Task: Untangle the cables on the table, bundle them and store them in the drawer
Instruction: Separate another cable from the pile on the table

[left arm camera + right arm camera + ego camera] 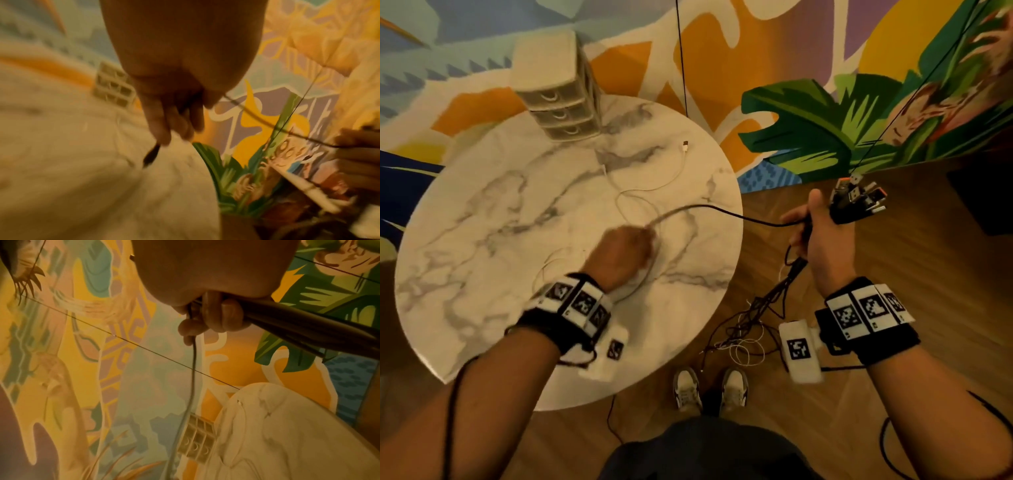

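A black cable [722, 209] spans between my two hands above the round marble table [482, 240]. My left hand [625, 251] grips one end over the table's middle; in the left wrist view its fingers [172, 123] curl round the cable, with a dark plug end [152, 154] poking out below. My right hand [818, 236], off the table's right edge, grips a bundle of black cables whose USB plugs [859, 197] stick up above the fist. The bundle's tangled tails [753, 315] hang to the floor. A white cable [650, 186] lies loose on the table.
A small beige drawer unit [558, 99] with three shut drawers stands at the table's far edge. My shoes [709, 387] are on the wooden floor beside the table. A painted mural wall lies beyond, and thin black wires [681, 51] hang in front of it.
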